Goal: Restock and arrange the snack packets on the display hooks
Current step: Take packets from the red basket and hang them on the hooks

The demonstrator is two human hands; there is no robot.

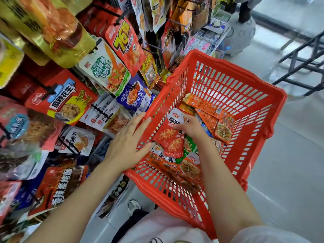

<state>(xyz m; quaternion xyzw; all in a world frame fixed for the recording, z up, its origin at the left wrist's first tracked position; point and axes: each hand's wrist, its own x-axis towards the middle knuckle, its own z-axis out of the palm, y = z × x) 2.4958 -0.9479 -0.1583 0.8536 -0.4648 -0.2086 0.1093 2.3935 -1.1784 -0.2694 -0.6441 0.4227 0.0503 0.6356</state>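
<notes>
A red plastic basket (245, 95) holds several snack packets. My right hand (190, 128) reaches into it and grips a red packet with orange snack pictures (171, 139) by its upper part. My left hand (130, 139) lies with straight fingers against the basket's left rim and wall. Orange packets (208, 106) and a green packet (188, 146) lie around the red one. To the left, the display hooks (50, 90) carry many hanging snack packets, such as a red peanut packet (64, 100) and a white-and-green packet (107, 69).
Grey tiled floor (289, 155) spreads to the right of the basket. A dark metal frame (303, 57) stands at the upper right, and a pale round stand (240, 32) sits beyond the basket. My shoe (133, 206) shows below the rack.
</notes>
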